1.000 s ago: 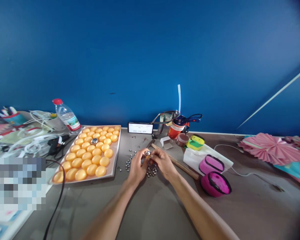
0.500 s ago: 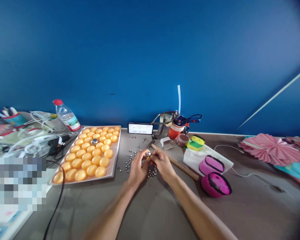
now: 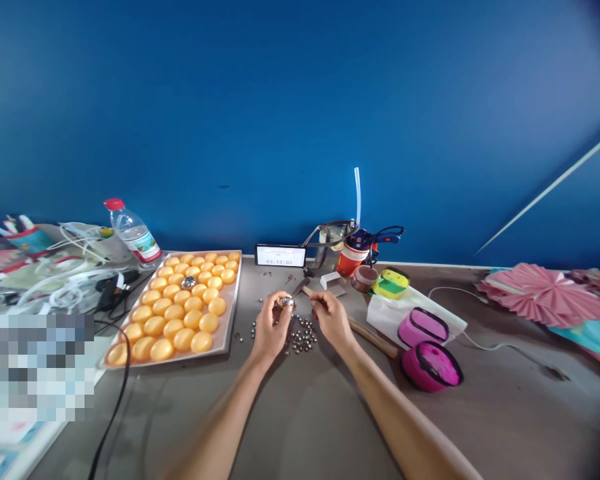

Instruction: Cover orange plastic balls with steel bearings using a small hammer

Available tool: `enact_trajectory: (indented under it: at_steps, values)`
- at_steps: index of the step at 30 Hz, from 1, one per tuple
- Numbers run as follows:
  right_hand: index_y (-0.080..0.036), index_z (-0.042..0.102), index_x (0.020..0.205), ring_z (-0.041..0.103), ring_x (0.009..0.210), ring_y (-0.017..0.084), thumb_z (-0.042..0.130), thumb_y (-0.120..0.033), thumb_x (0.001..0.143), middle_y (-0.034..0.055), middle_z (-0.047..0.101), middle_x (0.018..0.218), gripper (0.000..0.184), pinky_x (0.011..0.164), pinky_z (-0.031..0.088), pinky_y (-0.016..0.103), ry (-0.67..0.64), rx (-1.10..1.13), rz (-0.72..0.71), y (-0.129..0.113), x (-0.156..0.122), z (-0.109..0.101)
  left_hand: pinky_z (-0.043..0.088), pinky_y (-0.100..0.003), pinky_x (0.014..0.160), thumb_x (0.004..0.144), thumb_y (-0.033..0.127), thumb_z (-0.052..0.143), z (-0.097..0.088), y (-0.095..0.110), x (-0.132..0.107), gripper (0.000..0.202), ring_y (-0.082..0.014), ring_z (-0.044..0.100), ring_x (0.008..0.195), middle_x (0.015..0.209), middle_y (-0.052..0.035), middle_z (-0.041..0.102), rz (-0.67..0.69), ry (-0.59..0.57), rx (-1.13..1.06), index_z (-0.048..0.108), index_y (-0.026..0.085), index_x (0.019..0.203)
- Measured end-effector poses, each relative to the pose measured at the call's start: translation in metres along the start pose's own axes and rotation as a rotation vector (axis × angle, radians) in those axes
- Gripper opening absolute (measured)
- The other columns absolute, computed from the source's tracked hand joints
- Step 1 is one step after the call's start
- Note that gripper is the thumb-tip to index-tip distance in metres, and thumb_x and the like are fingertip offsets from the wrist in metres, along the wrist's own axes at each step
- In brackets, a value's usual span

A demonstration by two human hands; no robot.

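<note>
Head view: my only camera, so I read every place off the tray of orange balls (image 3: 229,313).
Silver ball (image 3: 285,301): right of the tray, lifted clear of the counter (image 3: 300,427) and pinched in my left fingertips. It is just above and tray-side of the scattered small steel balls (image 3: 303,339).
Handling: I judge it hard, slick and round, so it could roll out of a loose pinch. It is best taken across its middle, pads set opposite each other.
Left hand (image 3: 271,328): grip closed on the silver ball, fingers pointing up, wrist low over the counter.
Right hand (image 3: 333,319): farther from the tray and apart from the ball. The fingertips are drawn together, but I cannot tell whether that grip holds anything.
Hammer (image 3: 373,337): its wooden handle runs under the right hand, slanting away from the tray.
</note>
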State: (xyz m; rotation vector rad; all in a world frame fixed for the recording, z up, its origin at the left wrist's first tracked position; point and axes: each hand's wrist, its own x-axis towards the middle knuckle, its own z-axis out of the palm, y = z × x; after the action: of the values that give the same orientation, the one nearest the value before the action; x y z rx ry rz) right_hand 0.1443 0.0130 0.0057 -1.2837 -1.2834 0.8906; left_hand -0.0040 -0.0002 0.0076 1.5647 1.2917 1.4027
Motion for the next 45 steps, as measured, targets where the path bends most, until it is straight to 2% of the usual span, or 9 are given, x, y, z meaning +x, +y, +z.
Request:
enact_trajectory:
  at_steps: [8, 13, 17, 20, 24, 28, 35, 41, 45]
  values:
    - [-0.018, 0.06, 0.086, 0.053, 0.084, 0.02, 0.039, -0.014, 0.078, 0.0081, 0.057, 0.087, 0.023, 0.078, 0.041, 0.033, 0.062, -0.483, -0.331, 0.01, 0.001, -0.006, 0.047, -0.025, 0.068, 0.081, 0.037, 0.054, 0.0, -0.004, 0.001, 0.03, -0.0149, 0.061, 0.08, 0.093, -0.0052, 0.064, -0.075, 0.04, -0.063, 0.054, 0.018, 0.104]
    - [-0.017, 0.059, 0.105, 0.048, 0.097, 0.025, 0.042, -0.014, 0.08, 0.0126, 0.054, 0.106, 0.03, 0.083, 0.036, 0.037, 0.101, -0.922, -0.206, 0.008, -0.001, -0.014, 0.05, -0.029, 0.078, 0.079, 0.034, 0.057, 0.002, -0.009, 0.004, 0.039, -0.0169, 0.064, 0.089, 0.105, -0.0075, 0.058, -0.099, 0.084, -0.284, 0.043, 0.02, 0.113]
    - [-0.017, 0.057, 0.11, 0.048, 0.098, 0.027, 0.047, -0.018, 0.081, 0.0132, 0.056, 0.106, 0.031, 0.081, 0.033, 0.037, -0.006, -1.115, -0.078, 0.012, 0.0, -0.017, 0.05, -0.031, 0.081, 0.079, 0.034, 0.057, 0.002, -0.01, 0.006, 0.037, -0.0158, 0.066, 0.084, 0.107, -0.0071, 0.052, -0.116, 0.111, -0.327, 0.043, 0.019, 0.11]
    - [-0.018, 0.057, 0.111, 0.049, 0.098, 0.026, 0.045, -0.017, 0.082, 0.013, 0.058, 0.103, 0.031, 0.081, 0.032, 0.037, -0.056, -1.169, -0.06, 0.016, 0.003, -0.018, 0.051, -0.031, 0.078, 0.079, 0.036, 0.057, 0.002, -0.011, 0.006, 0.042, -0.0126, 0.066, 0.074, 0.109, -0.0077, 0.05, -0.145, 0.093, -0.29, 0.043, 0.018, 0.114]
    - [-0.017, 0.06, 0.104, 0.05, 0.096, 0.026, 0.04, -0.014, 0.084, 0.0137, 0.059, 0.101, 0.028, 0.079, 0.034, 0.036, -0.087, -1.213, -0.079, 0.02, 0.007, -0.019, 0.052, -0.031, 0.077, 0.077, 0.035, 0.059, 0.001, -0.015, 0.006, 0.051, -0.0117, 0.064, 0.074, 0.109, -0.008, 0.051, -0.151, 0.094, -0.213, 0.041, 0.019, 0.122]
    - [-0.015, 0.061, 0.101, 0.052, 0.094, 0.025, 0.038, -0.014, 0.085, 0.0145, 0.059, 0.1, 0.027, 0.078, 0.036, 0.035, -0.107, -1.242, -0.106, 0.02, 0.007, -0.019, 0.05, -0.031, 0.078, 0.076, 0.032, 0.059, 0.0, -0.02, 0.007, 0.042, -0.0122, 0.062, 0.076, 0.102, -0.007, 0.053, -0.138, 0.11, -0.108, 0.05, 0.017, 0.114]
    - [-0.012, 0.059, 0.101, 0.054, 0.094, 0.021, 0.039, -0.013, 0.087, 0.0148, 0.059, 0.097, 0.025, 0.083, 0.038, 0.029, -0.197, -1.279, -0.158, 0.015, 0.006, -0.019, 0.049, -0.027, 0.068, 0.075, 0.032, 0.06, 0.001, -0.011, 0.009, 0.037, -0.0114, 0.062, 0.066, 0.088, -0.0015, 0.056, -0.183, 0.133, -0.187, 0.047, 0.017, 0.107]
    - [-0.013, 0.056, 0.104, 0.059, 0.083, 0.017, 0.034, -0.013, 0.089, 0.0132, 0.058, 0.099, 0.026, 0.073, 0.042, 0.025, -0.189, -1.248, -0.13, 0.005, 0.002, -0.019, 0.047, -0.026, 0.066, 0.08, 0.034, 0.055, -0.003, -0.012, 0.008, 0.044, -0.0108, 0.057, 0.064, 0.089, -0.0033, 0.057, -0.131, 0.107, -0.071, 0.048, 0.02, 0.121]
    - [-0.015, 0.056, 0.105, 0.06, 0.076, 0.015, 0.033, -0.015, 0.09, 0.0116, 0.059, 0.098, 0.028, 0.067, 0.042, 0.023, -0.102, -1.141, -0.16, 0.002, 0.002, -0.021, 0.046, -0.029, 0.072, 0.078, 0.034, 0.058, -0.003, -0.02, 0.009, 0.048, -0.0136, 0.056, 0.073, 0.103, -0.0082, 0.055, -0.073, 0.191, -0.004, 0.048, 0.02, 0.122]
